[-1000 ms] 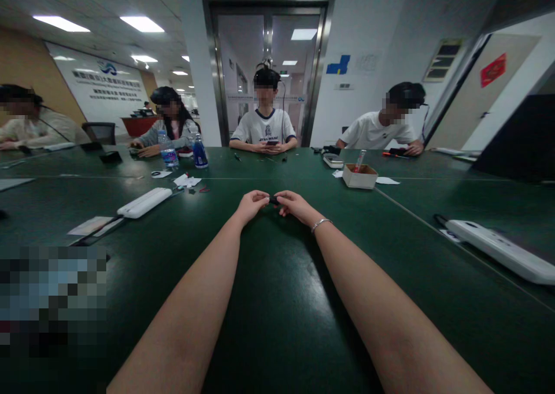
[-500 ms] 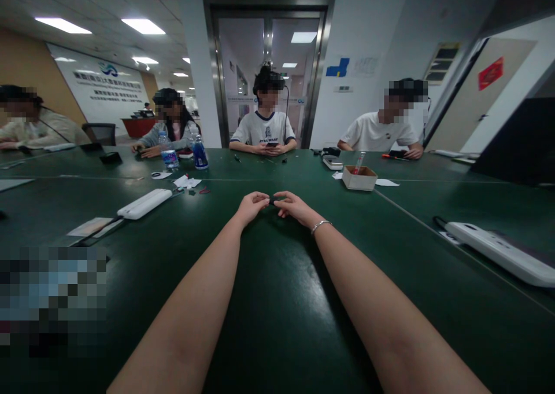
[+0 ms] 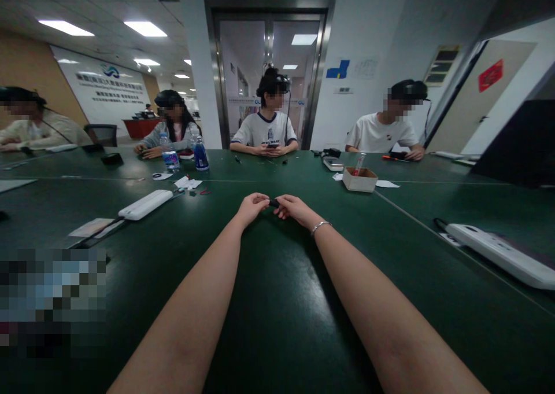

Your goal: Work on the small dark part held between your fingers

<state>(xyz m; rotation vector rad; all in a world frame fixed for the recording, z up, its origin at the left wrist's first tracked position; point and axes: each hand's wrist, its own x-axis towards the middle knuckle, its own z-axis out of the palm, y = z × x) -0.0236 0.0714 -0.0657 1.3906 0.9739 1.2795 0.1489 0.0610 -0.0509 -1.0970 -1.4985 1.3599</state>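
Observation:
My left hand (image 3: 252,206) and my right hand (image 3: 292,207) meet far out on the dark green table (image 3: 277,301), arms stretched forward. Between the fingertips of both hands sits a small black object (image 3: 273,203), pinched from each side; its shape is too small to make out. A thin silver bracelet (image 3: 319,226) circles my right wrist.
A white power strip (image 3: 145,204) lies left, another white power strip (image 3: 498,254) right. A small cardboard box (image 3: 359,179) with a red-capped tube stands beyond my right hand. Two water bottles (image 3: 200,154), paper scraps (image 3: 187,182) and small parts lie far left. Several people sit around the table.
My hands stay together on the small black object, almost still. The view has tilted slightly, and the person straight across has raised their head.

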